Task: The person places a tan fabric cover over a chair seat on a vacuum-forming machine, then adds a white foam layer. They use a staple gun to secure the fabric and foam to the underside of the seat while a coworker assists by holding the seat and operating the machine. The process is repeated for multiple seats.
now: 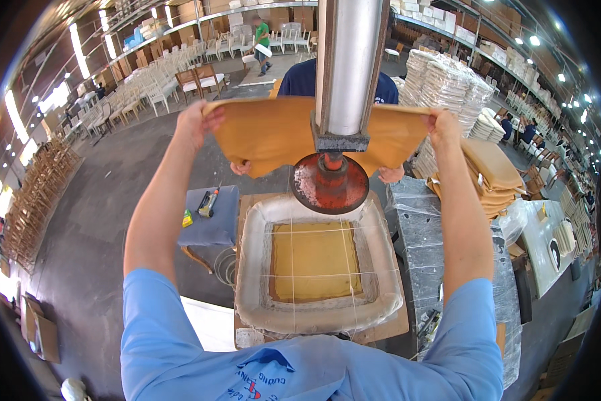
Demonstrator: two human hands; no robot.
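A tan leather-like sheet [267, 134] is stretched up in front of me. My left hand [199, 125] is closed on its upper left corner, and my right hand [442, 127] grips the upper right corner. A co-worker in dark blue [297, 79] stands opposite; that person's hands [242, 167] show at the sheet's lower edge. Between me and the sheet hangs a press cylinder [347, 67] with a round red plate [332, 197]. Below the plate lies a pale padded seat form [254, 267], with a yellowish foam panel [314, 260] in its middle and thin strings across it.
To the left, a blue-grey padded seat [210, 227] carries a staple gun [209, 202]. At the right stand a plastic-covered table [421, 227] and folded tan sheets [491, 167]. Farther back are stacked white cushions [441, 83], chairs [157, 90] and a person in green [262, 40].
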